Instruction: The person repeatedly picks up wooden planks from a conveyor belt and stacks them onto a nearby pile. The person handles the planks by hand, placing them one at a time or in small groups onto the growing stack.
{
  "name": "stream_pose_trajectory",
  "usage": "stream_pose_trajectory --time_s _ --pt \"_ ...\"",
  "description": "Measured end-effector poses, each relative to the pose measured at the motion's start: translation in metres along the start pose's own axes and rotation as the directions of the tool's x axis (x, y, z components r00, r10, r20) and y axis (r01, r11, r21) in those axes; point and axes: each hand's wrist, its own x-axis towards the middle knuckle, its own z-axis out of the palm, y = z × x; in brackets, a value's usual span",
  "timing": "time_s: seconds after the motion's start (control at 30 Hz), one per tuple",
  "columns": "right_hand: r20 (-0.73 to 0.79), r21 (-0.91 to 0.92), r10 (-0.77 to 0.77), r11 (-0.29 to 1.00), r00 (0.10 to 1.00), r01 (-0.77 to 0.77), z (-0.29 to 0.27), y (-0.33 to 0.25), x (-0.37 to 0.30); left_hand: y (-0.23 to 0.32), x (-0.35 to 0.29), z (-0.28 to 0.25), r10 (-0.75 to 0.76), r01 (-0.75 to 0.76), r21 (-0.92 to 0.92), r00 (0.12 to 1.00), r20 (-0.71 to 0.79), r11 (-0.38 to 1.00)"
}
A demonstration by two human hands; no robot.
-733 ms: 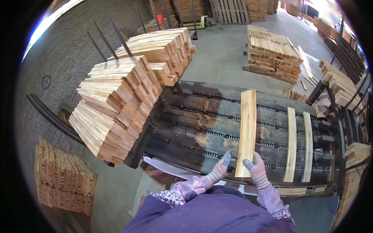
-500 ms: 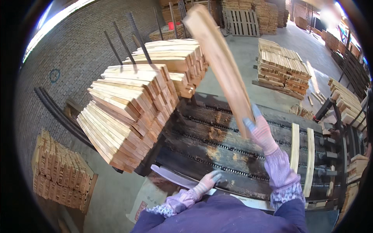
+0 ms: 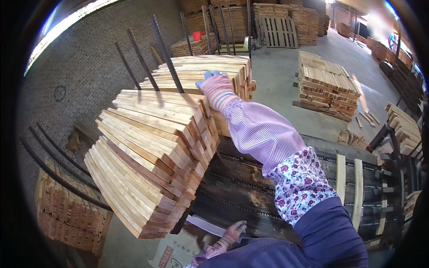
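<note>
My right hand (image 3: 218, 91), in a striped glove with blue fingertips, lies over the near end of the far stack of planks (image 3: 196, 67). Its fingers are spread on the wood, and no separate plank shows in its grasp. Beside that wrist rises the nearer stack of planks (image 3: 156, 134), laid in several layers. Low in the view, my left hand (image 3: 234, 233), also gloved, rests with extended fingers by the near edge of the dark chain conveyor (image 3: 237, 192). A pale curved strip (image 3: 205, 225) runs along that edge, next to the left hand.
Upright metal rods (image 3: 165, 53) stand against the stacks. Two loose planks (image 3: 358, 192) lie across the conveyor's right side. More wood piles stand at the right (image 3: 326, 85) and lower left (image 3: 67, 214). A printed sack (image 3: 174, 250) lies below the left hand.
My right hand has swung left and forward from above the conveyor to the far stack. The plank it held upright no longer stands out. My view has turned, and the left hand sits lower.
</note>
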Motion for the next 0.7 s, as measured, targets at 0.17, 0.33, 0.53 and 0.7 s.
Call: stream_pose_trajectory --time_s 0.17,0.33,0.53,0.7 --pt "-0.198 0.220 -0.069 0.969 0.978 0.113 -0.013 0.066 -0.060 0.016 0.026 0.003 0.197 -0.206 0.111 0.977 0.086 0.972" --pt "-0.143 0.344 0.335 0.899 0.931 -0.271 0.039 0.236 -0.302 0.062 -0.001 0.030 0.067 -0.074 0.050 0.990 0.122 0.996" --pt "0.591 -0.250 0.772 0.451 0.234 -0.857 0.119 0.205 -0.629 0.062 -0.021 0.060 -0.212 0.201 0.070 0.945 0.250 0.977" --pt "0.543 -0.281 0.829 0.332 0.136 -0.900 0.143 0.105 -0.654 0.077 -0.009 0.117 -0.226 0.104 0.322 0.901 0.370 0.941"
